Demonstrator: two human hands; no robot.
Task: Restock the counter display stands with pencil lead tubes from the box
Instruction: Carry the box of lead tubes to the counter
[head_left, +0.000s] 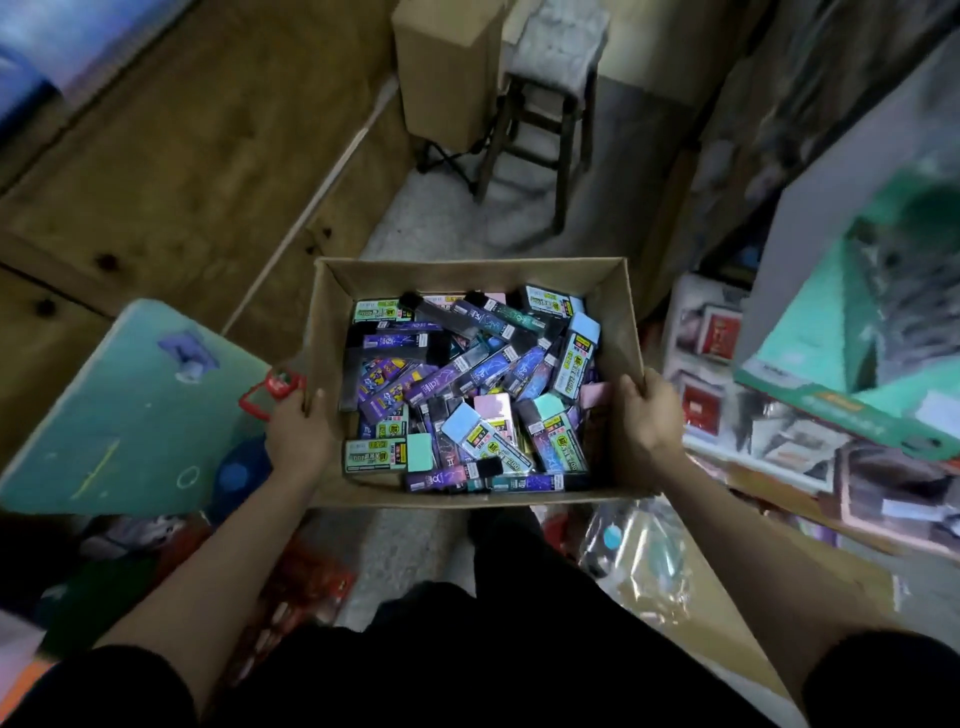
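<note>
Two hands carry an open cardboard box (470, 270) heaped with pencil lead tubes (467, 395) above the floor.

Left hand (297, 431) wraps the left wall, right hand (649, 415) the right wall, each grip closed on the rim with thumbs inside. No display stands can be made out. With a narrow aisle, a stool (540, 119) ahead and stock crowding both sides, a knock or tilt could spill the loose tubes; thin walls may also buckle.
</note>
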